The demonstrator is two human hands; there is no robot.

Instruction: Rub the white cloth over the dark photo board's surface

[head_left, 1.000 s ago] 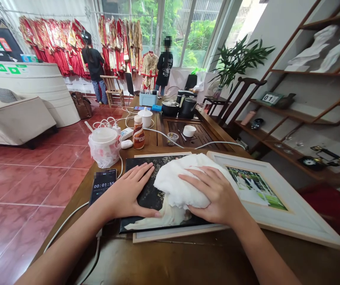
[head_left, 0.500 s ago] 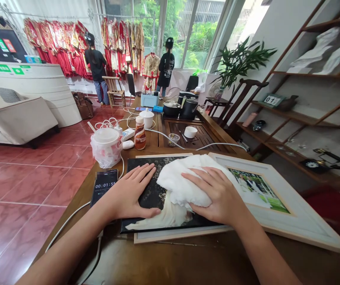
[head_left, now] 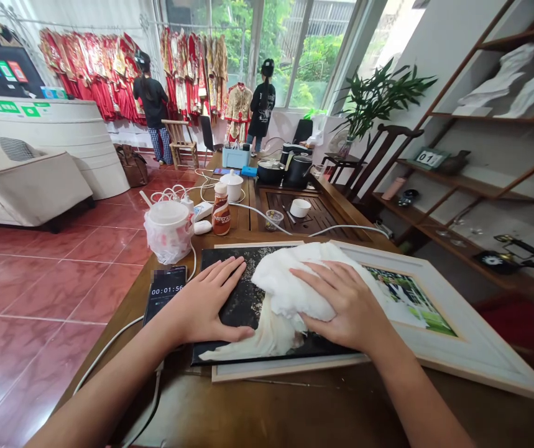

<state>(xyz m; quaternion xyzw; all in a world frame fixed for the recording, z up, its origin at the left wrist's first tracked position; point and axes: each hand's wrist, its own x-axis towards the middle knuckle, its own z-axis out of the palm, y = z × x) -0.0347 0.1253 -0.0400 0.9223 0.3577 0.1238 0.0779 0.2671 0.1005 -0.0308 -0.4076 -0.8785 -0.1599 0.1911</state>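
Note:
A dark print with a pale dress figure (head_left: 243, 306) lies flat on the table, over a light wooden frame (head_left: 290, 371). My left hand (head_left: 208, 305) rests flat on the print's left part, fingers stretched and thumb apart. Under my right hand (head_left: 353, 305) is a bunched white cloth (head_left: 276, 274), pressed on the print's right half. The fingers lie over the cloth and the thumb is along its lower edge. The cloth and hand hide much of the print's right side. Beside it, to the right, lies a white-matted framed photo (head_left: 411, 298).
Left of the print lie a phone (head_left: 166, 287) showing a timer and a plastic-wrapped tub (head_left: 168, 230). Farther back stand a Nescafé bottle (head_left: 221, 211), a lidded white cup (head_left: 232, 186), a small white bowl (head_left: 300, 208) and a tea tray (head_left: 336, 221). Two people stand by hanging garments.
My right hand and the cloth have shifted slightly right across the print. My left hand stays in place on it. The phone's timer has advanced a second.

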